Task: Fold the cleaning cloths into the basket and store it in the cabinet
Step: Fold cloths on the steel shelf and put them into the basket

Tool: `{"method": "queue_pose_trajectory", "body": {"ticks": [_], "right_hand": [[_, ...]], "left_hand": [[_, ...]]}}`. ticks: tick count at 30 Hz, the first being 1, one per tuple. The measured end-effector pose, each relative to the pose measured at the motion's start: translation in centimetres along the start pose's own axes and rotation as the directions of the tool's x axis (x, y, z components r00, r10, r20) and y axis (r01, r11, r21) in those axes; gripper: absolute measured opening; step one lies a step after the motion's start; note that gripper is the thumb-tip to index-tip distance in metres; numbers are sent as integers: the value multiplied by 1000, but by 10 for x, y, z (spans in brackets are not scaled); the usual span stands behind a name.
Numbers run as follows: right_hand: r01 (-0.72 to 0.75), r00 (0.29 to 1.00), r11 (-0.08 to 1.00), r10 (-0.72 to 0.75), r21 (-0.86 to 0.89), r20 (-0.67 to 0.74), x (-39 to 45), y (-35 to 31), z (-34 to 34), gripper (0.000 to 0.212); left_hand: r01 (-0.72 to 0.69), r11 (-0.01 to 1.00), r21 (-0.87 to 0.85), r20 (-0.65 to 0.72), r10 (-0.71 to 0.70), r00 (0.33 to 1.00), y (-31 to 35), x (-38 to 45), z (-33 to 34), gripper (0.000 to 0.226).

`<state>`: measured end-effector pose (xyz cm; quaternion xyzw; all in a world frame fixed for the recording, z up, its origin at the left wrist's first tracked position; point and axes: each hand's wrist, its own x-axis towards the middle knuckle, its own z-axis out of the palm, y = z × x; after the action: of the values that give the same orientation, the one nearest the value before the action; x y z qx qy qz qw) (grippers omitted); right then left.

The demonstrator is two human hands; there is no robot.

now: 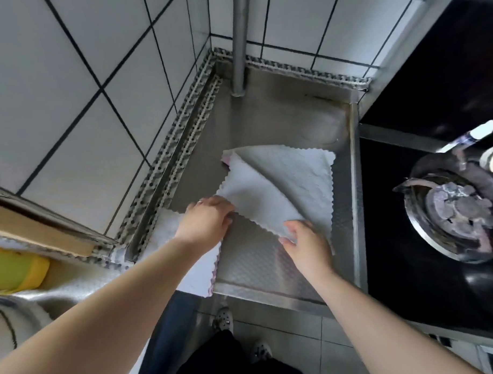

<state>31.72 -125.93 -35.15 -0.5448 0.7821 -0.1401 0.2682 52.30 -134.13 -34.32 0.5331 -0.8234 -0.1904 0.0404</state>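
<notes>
A white cleaning cloth [281, 182] with zigzag edges lies on the steel counter [259, 259], partly folded over itself with a pink edge showing at its far left corner. My left hand [210, 216] pinches the cloth's near left corner. My right hand [306, 240] grips the cloth's near right corner. A second white cloth [197, 264] with a pink edge lies under my left forearm and hangs over the counter's front edge. No basket or cabinet is in view.
Tiled walls close the counter at the left and back, with a metal pipe [239, 41] standing in the far corner. A black hob with a gas burner [453, 210] lies to the right. A yellow-green container [16, 267] sits at the left.
</notes>
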Motion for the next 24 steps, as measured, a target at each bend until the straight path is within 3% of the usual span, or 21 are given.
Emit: {"method": "queue_pose_trajectory", "body": {"ticks": [4, 7, 13, 15, 19, 24], "right_hand": [[-28, 1000, 980, 28, -198, -4, 2, 32, -9, 35], [-38, 999, 975, 33, -220, -24, 5, 41, -8, 28], [20, 997, 961, -38, -276, -61, 20, 41, -12, 12], [50, 994, 971, -72, -234, -84, 22, 39, -19, 10], [84, 988, 973, -109, -216, -105, 37, 32, -60, 13], [287, 954, 919, -300, -270, -7, 63, 24, -129, 27]], "left_hand": [[-50, 991, 127, 158, 30, 987, 17, 33, 12, 43], [-76, 977, 201, 234, 27, 972, 26, 44, 18, 52], [-213, 930, 300, 183, 163, 969, 20, 58, 19, 24], [-247, 931, 270, 153, 211, 965, 18, 59, 16, 24], [-183, 977, 108, 79, 175, 981, 29, 72, -13, 19], [-253, 954, 161, 32, 251, 967, 40, 99, -69, 33]]}}
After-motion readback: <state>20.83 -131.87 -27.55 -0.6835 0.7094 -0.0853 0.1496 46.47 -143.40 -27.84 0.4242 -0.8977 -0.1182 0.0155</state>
